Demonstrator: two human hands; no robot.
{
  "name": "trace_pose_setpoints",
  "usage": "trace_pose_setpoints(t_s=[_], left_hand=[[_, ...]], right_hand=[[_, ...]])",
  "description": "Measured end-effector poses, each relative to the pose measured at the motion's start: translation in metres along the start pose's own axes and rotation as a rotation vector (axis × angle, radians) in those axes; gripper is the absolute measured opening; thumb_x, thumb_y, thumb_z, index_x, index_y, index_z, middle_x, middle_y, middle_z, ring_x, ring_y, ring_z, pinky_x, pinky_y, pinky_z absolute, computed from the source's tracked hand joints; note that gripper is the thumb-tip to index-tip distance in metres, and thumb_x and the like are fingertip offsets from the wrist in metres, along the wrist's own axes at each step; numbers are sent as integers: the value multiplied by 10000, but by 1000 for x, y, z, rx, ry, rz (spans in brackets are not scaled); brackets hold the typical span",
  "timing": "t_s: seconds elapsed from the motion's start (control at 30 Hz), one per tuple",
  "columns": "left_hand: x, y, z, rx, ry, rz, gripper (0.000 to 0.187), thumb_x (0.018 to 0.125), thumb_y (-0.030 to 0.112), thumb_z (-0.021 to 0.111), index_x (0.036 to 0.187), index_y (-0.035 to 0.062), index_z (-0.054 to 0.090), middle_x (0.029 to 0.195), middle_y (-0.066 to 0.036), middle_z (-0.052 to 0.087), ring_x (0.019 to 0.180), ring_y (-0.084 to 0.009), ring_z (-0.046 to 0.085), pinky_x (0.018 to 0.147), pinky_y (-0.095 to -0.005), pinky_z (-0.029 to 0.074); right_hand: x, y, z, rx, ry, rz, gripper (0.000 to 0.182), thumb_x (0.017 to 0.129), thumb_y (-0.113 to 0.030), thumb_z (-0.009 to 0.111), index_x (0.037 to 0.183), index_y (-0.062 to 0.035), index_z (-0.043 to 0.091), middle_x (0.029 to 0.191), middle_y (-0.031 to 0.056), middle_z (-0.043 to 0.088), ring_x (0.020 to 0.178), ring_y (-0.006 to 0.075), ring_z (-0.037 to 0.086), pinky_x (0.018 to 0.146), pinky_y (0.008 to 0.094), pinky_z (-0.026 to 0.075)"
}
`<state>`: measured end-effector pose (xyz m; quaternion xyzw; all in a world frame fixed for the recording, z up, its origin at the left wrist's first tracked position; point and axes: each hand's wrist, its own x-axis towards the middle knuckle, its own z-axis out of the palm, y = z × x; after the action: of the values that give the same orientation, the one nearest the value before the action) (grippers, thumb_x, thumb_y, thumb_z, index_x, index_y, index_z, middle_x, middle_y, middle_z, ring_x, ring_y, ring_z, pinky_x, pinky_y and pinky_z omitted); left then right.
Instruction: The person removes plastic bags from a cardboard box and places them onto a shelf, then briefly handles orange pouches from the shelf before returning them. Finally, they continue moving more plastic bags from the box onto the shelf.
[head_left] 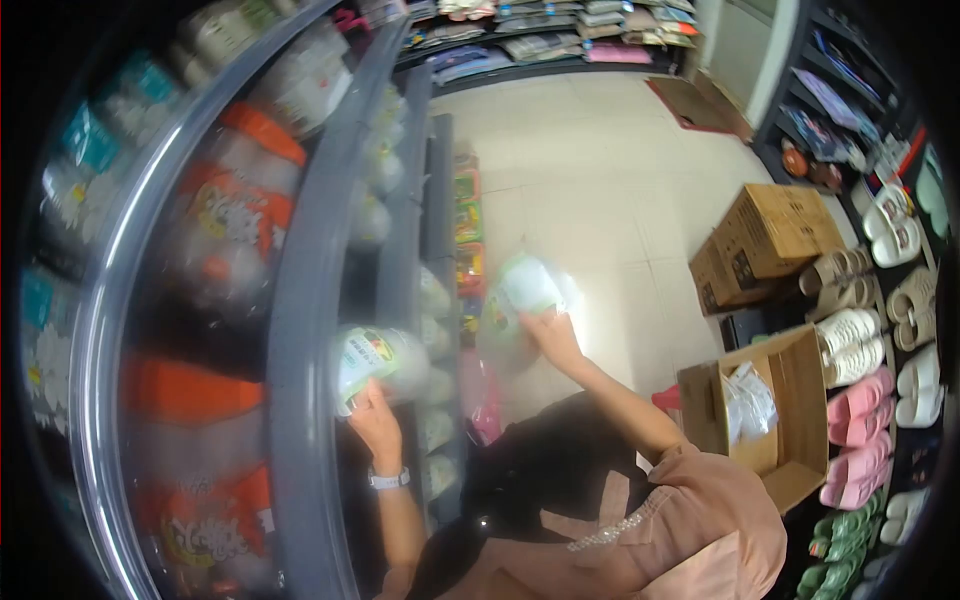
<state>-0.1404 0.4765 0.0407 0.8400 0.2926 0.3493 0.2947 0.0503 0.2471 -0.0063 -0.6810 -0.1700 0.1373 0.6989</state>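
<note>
My left hand (376, 428), with a watch on its wrist, is closed on a rounded, clear-wrapped pack with a green-and-white label (368, 356), at the edge of the grey shelf. What is inside that pack I cannot make out. Farther right, over the floor, my right hand (553, 340) grips a second pack of the same look (527, 287); it is blurred. Similar pale packs (437, 425) stand on the lower shelf just beside my left hand.
Large orange-and-clear bags (225, 225) fill the upper shelf at left. To the right are an open carton (790, 420) with plastic-wrapped items, closed cartons (765, 240) and racks of slippers (860, 400). A pink plastic bag (480, 395) is near the shelf foot.
</note>
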Motion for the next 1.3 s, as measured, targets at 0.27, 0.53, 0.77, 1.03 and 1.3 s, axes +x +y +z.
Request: trace_pose_setpoints(t_s=[0.27,0.53,0.77,1.03,1.3], left_hand=[[-42,89,85,-150,-393,142,402,969,268,483,764,-44,636,664,-87,644,628,-137,597,615,-280,467],[-124,228,183,-408,-891,304,399,970,265,491,779,-51,643,695,-87,651,655,-137,607,625,-278,481],[-204,315,243,-423,-1204,420,323,905,236,534,839,-55,659,714,-156,646,660,-183,603,619,-332,442],[-272,372,285,-410,-1400,735,359,962,228,494,805,-48,662,723,-112,661,675,-163,618,645,-294,475],[-309,392,311,-497,-1683,690,361,964,236,486,812,-51,644,708,-109,649,679,-160,618,636,-289,476]], right_hand=[[-48,-10,-148,207,428,-40,384,908,-232,563,601,-5,593,505,33,555,398,81,468,404,232,370],[-168,-50,-317,217,967,-150,320,900,-220,587,683,15,595,524,31,561,412,75,487,388,225,381],[-282,-17,-433,45,1344,-42,329,902,-258,579,728,16,631,542,42,594,428,97,535,417,243,418],[-347,74,-496,-455,1210,517,387,882,-336,514,727,-15,666,600,109,647,521,193,632,579,337,494],[-351,103,-477,-220,1230,482,306,862,-298,523,797,-51,691,690,117,662,620,218,652,655,352,492]])
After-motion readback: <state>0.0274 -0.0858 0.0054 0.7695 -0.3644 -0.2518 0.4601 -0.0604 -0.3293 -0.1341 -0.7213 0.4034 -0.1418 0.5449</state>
